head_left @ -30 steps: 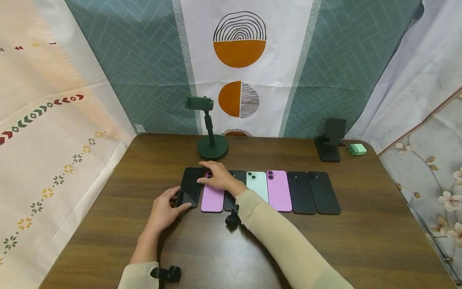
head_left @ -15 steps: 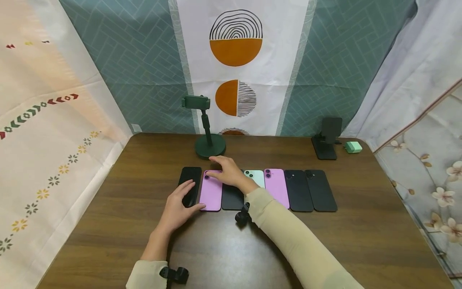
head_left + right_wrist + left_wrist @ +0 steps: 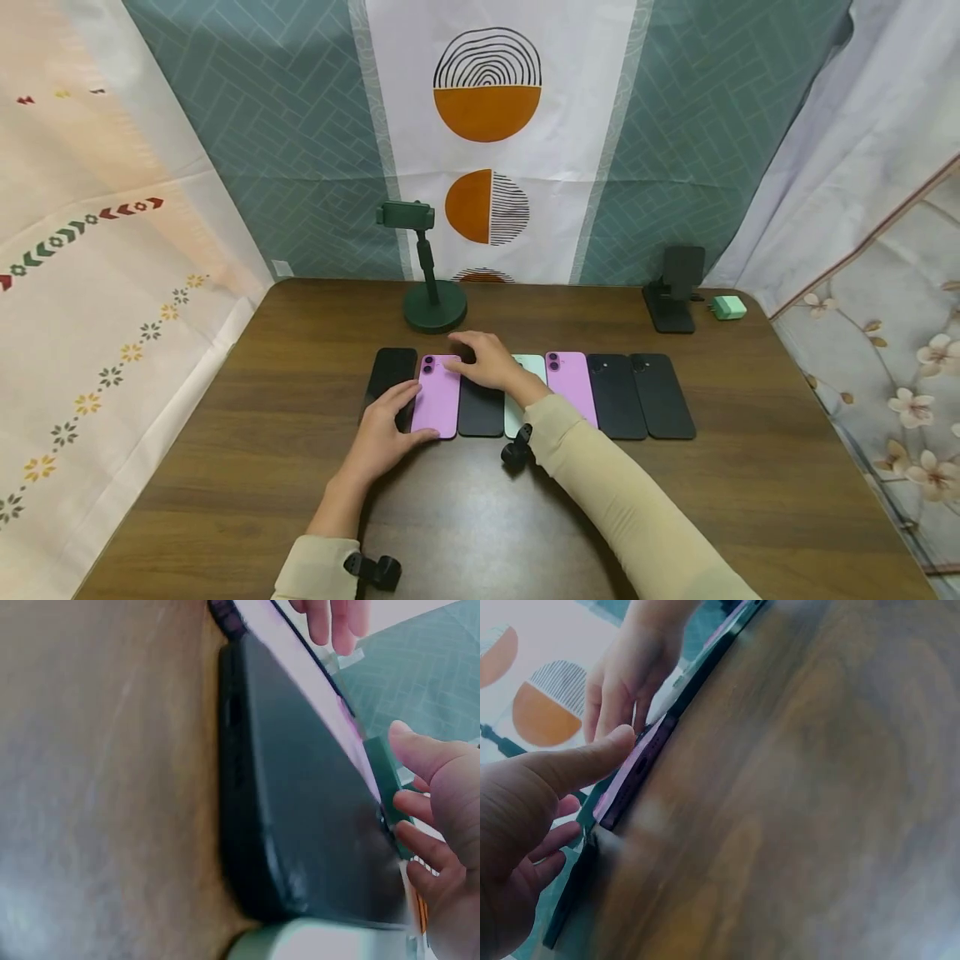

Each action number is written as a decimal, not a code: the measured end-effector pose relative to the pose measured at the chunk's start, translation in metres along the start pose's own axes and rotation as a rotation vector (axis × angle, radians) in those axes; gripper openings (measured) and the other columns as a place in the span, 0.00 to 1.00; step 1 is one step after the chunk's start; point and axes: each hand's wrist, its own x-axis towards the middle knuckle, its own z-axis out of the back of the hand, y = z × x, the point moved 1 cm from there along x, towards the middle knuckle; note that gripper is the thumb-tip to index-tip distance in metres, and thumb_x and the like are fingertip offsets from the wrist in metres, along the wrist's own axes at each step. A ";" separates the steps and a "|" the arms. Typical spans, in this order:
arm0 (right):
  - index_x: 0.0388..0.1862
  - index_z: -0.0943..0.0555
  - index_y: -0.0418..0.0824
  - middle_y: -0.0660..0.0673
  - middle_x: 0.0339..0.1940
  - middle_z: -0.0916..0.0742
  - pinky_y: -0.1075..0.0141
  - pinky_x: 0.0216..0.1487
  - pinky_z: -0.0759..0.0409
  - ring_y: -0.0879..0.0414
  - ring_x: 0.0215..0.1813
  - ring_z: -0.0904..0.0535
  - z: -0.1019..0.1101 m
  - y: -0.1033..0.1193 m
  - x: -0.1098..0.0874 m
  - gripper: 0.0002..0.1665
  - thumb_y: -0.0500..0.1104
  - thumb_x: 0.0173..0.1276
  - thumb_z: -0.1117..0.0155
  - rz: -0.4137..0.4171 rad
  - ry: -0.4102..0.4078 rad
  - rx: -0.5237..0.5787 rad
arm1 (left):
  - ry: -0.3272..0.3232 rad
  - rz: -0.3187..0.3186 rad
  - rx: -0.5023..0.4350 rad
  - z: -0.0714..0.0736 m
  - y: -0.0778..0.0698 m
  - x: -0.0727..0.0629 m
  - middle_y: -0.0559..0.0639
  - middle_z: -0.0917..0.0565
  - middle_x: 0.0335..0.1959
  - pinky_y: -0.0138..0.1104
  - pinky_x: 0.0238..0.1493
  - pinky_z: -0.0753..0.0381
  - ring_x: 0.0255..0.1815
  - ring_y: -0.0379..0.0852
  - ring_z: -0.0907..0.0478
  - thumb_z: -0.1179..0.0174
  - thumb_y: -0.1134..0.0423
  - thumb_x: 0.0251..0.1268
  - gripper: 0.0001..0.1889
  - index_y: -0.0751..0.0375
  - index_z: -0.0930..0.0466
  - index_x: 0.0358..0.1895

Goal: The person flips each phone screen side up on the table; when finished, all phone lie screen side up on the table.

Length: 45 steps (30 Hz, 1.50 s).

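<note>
Smartphones lie side by side in a row. My left hand is at the left pink phone, its thumb by the lower edge and its fingers along the left side, over the glossy black phone at the row's left end. Loosely bent, my right hand hovers over the upper part of a dark phone, thumb towards the pink phone's upper right corner. In the right wrist view this dark phone sits between pink and mint ones. The right forearm partly covers the mint phone.
Further right lie a second pink phone and two dark phones, one inner and one at the end. Behind them stand a green round-based phone holder, a black folding stand and a mint charger plug on the wooden table.
Both hands have moved right along the row. The left has left the black phone for the pink one; the right has shifted from the pink phone's top to over the dark phone.
</note>
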 end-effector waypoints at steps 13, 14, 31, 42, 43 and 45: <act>0.68 0.22 0.37 0.41 0.63 0.16 0.55 0.71 0.29 0.47 0.68 0.24 -0.004 -0.010 -0.004 0.31 0.48 0.69 0.29 0.001 0.041 0.009 | 0.055 0.057 -0.002 -0.009 -0.005 0.001 0.59 0.24 0.69 0.51 0.68 0.29 0.70 0.59 0.28 0.18 0.53 0.47 0.43 0.67 0.24 0.68; 0.67 0.22 0.37 0.41 0.63 0.17 0.55 0.71 0.29 0.47 0.68 0.24 -0.004 -0.010 -0.004 0.31 0.48 0.69 0.29 0.008 0.045 0.006 | 0.059 0.061 0.000 -0.009 -0.005 0.002 0.59 0.24 0.69 0.51 0.68 0.29 0.70 0.59 0.28 0.18 0.53 0.46 0.44 0.67 0.24 0.68; 0.70 0.23 0.44 0.39 0.73 0.25 0.46 0.79 0.48 0.35 0.78 0.40 -0.006 -0.006 -0.010 0.31 0.52 0.72 0.33 -0.031 0.115 -0.025 | 0.034 0.054 0.025 -0.018 -0.009 0.001 0.60 0.24 0.68 0.54 0.68 0.29 0.70 0.62 0.29 0.15 0.51 0.39 0.49 0.70 0.25 0.67; 0.70 0.23 0.45 0.40 0.73 0.25 0.44 0.78 0.46 0.32 0.77 0.41 -0.008 -0.008 -0.010 0.30 0.52 0.72 0.33 -0.047 0.091 -0.008 | 0.025 0.050 0.027 -0.019 -0.009 0.004 0.62 0.24 0.68 0.54 0.73 0.36 0.70 0.62 0.29 0.16 0.52 0.41 0.46 0.71 0.24 0.66; 0.70 0.23 0.45 0.40 0.72 0.24 0.44 0.78 0.45 0.32 0.77 0.40 -0.008 -0.009 -0.010 0.30 0.51 0.72 0.33 -0.047 0.087 -0.005 | 0.028 0.042 0.030 -0.019 -0.009 0.005 0.63 0.24 0.68 0.54 0.73 0.38 0.70 0.62 0.29 0.17 0.52 0.42 0.46 0.71 0.24 0.66; 0.70 0.23 0.42 0.40 0.71 0.23 0.46 0.78 0.45 0.34 0.77 0.38 -0.008 -0.009 -0.010 0.30 0.50 0.72 0.32 -0.036 0.074 -0.002 | 0.032 0.023 0.039 -0.020 -0.009 0.005 0.64 0.24 0.68 0.54 0.75 0.40 0.70 0.62 0.29 0.17 0.53 0.43 0.45 0.72 0.24 0.66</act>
